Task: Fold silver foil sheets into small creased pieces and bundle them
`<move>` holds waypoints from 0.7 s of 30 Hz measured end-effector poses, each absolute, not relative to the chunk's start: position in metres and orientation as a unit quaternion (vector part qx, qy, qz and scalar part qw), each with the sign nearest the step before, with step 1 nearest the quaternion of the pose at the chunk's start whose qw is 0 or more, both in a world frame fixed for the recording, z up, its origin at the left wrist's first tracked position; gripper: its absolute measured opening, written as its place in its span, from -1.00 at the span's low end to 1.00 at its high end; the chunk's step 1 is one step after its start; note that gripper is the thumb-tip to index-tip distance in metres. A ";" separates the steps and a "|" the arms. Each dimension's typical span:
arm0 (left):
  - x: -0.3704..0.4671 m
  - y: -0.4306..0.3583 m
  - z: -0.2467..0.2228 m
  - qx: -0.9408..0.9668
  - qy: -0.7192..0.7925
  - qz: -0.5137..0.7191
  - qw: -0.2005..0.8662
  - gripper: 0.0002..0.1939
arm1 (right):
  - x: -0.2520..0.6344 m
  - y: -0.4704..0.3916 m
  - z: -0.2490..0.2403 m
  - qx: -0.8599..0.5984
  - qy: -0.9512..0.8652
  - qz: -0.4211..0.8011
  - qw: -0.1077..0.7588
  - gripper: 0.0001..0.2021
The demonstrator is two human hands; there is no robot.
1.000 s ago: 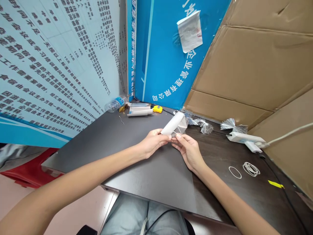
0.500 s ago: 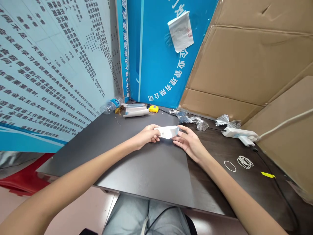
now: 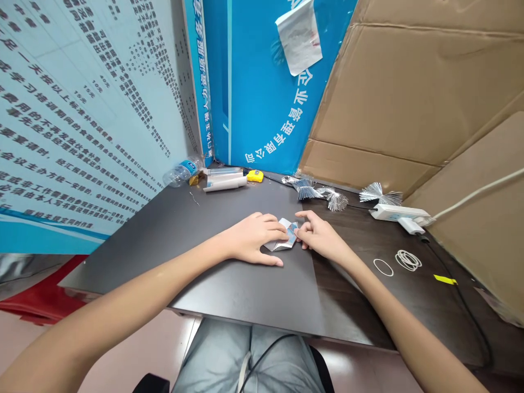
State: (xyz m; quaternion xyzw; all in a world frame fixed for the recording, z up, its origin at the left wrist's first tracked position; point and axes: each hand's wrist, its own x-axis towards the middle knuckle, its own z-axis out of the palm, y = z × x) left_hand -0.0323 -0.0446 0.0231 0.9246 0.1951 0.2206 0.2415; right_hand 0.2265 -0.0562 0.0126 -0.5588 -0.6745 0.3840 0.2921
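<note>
A small piece of folded paper (image 3: 285, 242), white with blue-grey printed patches, lies on the dark grey table top (image 3: 254, 289). My left hand (image 3: 256, 237) rests flat over its left part, with fingers stretched out and thumb spread toward me. At the paper's right end, my right hand (image 3: 313, 232) pinches the edge between thumb and bent fingers. Part of the paper is hidden under the left fingers.
At the back lie a plastic bottle (image 3: 180, 172), rolled paper (image 3: 225, 182), a yellow tape measure (image 3: 255, 176) and fanned silvery strips (image 3: 308, 189). On the right are a white power strip (image 3: 399, 213), white rings (image 3: 408, 260), a yellow strip (image 3: 445, 279) and a black cable (image 3: 470, 316).
The folded paper has come down from between both hands onto the table. My left hand has gone from gripping its end to lying flat on it; my right fingers have closed on its edge.
</note>
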 end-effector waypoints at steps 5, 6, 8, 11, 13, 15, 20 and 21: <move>-0.029 -0.046 0.023 0.931 0.171 0.203 0.251 -0.72 | 0.231 -0.056 0.015 -0.553 -0.708 0.341 0.276 -0.64; -0.028 -0.047 0.023 0.933 0.160 0.206 0.250 -0.73 | 0.232 -0.056 0.014 -0.552 -0.710 0.332 0.283 -0.66; -0.026 -0.050 0.021 0.937 0.141 0.211 0.238 -0.71 | 0.231 -0.056 0.012 -0.550 -0.715 0.316 0.294 -0.69; -0.022 -0.058 0.016 0.958 0.142 0.190 0.160 -0.62 | 0.228 -0.057 0.008 -0.561 -0.719 0.296 0.283 -0.74; -0.019 -0.065 0.013 0.971 0.159 0.159 0.082 -0.53 | 0.224 -0.058 0.006 -0.580 -0.713 0.284 0.273 -0.73; -0.019 -0.071 0.011 0.976 0.168 0.133 0.031 -0.46 | 0.220 -0.060 0.004 -0.598 -0.702 0.270 0.277 -0.71; -0.021 -0.081 0.010 0.981 0.144 0.116 0.051 -0.26 | 0.212 -0.064 0.003 -0.604 -0.694 0.257 0.295 -0.83; -0.021 -0.082 0.010 0.981 0.145 0.117 0.062 -0.20 | 0.211 -0.065 0.003 -0.601 -0.698 0.256 0.295 -0.84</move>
